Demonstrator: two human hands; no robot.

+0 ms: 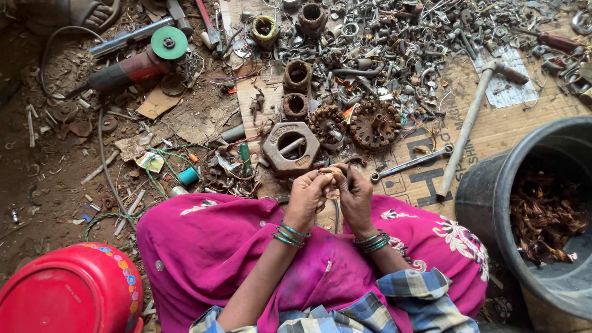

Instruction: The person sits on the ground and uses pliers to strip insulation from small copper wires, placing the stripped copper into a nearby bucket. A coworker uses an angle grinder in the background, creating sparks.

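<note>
Both hands are raised together over the lap, just above the pink cloth (246, 240). The left hand (308, 194) and right hand (354, 194) are closed, fingers pinched around one small brownish metal piece (333, 174) held between them. The piece is too small and too covered by fingers to tell its exact shape. Green bangles sit on both wrists.

Just beyond the hands, on the cardboard sheet (493, 129):
- large rusty hexagonal nut (290, 148), just ahead of the left hand, lying flat.
- two rusty round toothed parts: one (327, 125) beside the nut, a larger one (375, 125) ahead of the right hand.
- spanner (412, 163), ahead and to the right of the right hand, near it, lying at a slant.
- hammer with pale handle (468, 123), further right, handle end near the spanner.

To the right of the right hand, well apart: black bucket (487, 191) with dark reddish wire scraps inside.

To the left of the left hand: small teal spool (189, 176) on the dirt. Further away, ahead-left: angle grinder with green disc (139, 61). Low at the left, beside the knee: red plastic tub (68, 293).

Far ahead of both hands: dense heap of small grey metal scrap (394, 43); rusty cylindrical parts (297, 75) at its near-left edge.
</note>
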